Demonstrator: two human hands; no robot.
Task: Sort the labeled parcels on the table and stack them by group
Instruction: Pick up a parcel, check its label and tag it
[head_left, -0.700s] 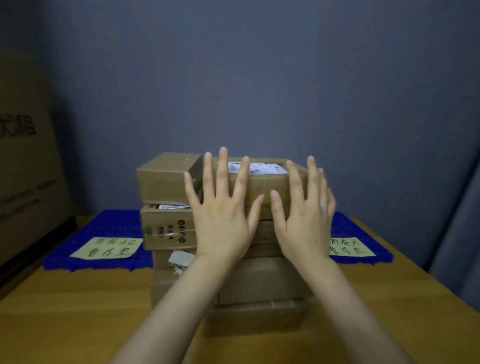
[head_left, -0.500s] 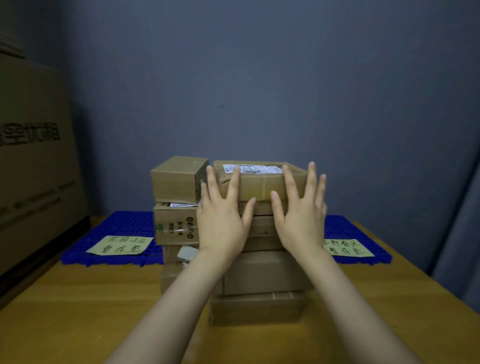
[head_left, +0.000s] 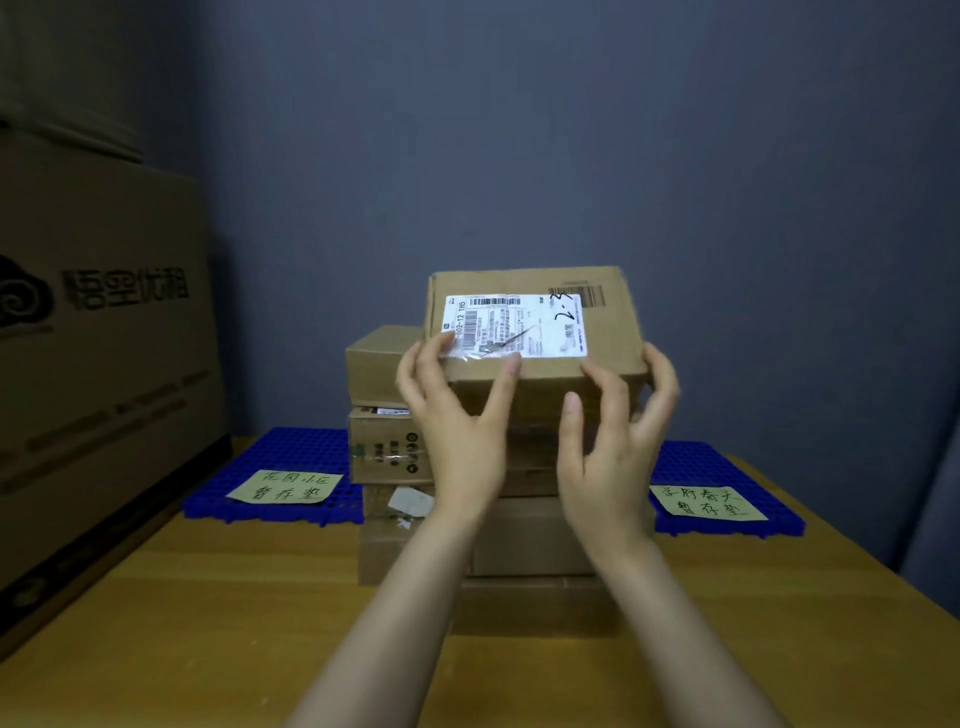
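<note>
The top parcel (head_left: 535, 332) is held above a stack of parcels (head_left: 524, 535) that stands mid-table, toward the far edge. It is tilted so that its white shipping label (head_left: 514, 326) faces the camera. Its near left corner is gripped by the left hand (head_left: 457, 426), the thumb laid on the label's lower edge and the fingers curled round the side. Its near right corner is clasped by the right hand (head_left: 613, 441), with fingers bent round the side; the hand is blurred, so whether its thumb touches the cardboard cannot be told. A smaller box (head_left: 382, 366) is seen on the stack's upper left, just beside the held parcel. A blue mat (head_left: 291, 457) with a handwritten note (head_left: 284, 487) is laid near the table's (head_left: 156, 623) far left corner, and a second blue mat (head_left: 727, 467) with its own note (head_left: 707, 502) near the far right corner. A large printed carton (head_left: 104, 338) is stood along the left edge.
</note>
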